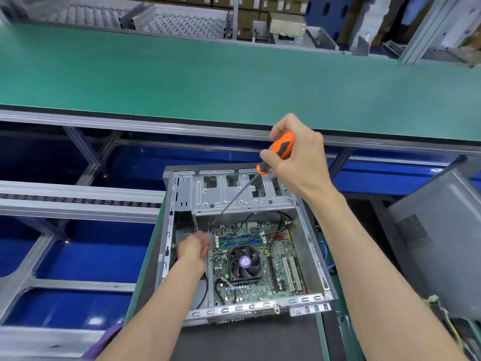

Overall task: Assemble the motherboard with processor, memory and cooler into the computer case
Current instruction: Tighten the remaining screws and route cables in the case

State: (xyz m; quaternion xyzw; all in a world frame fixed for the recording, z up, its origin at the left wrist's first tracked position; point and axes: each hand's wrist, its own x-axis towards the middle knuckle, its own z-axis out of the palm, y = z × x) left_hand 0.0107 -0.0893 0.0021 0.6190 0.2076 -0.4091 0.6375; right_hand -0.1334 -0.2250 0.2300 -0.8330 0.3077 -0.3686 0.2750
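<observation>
The right hand (299, 157) grips an orange screwdriver (278, 151), its shaft slanting down-left over the drive cage. The left hand (194, 247) reaches inside the computer case (179, 194) beside the motherboard (260, 259); its grasp is blurred, so I cannot tell. The case lies open on the worktop (247, 340).

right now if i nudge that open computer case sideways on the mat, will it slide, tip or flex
The computer case lies flat and wide on its side, so it would probably slide rather than tip. Its thin metal frame with the side panel off may flex slightly. The motherboard and loose black cables inside could shift, so the right hand should lift the screwdriver first.
</observation>
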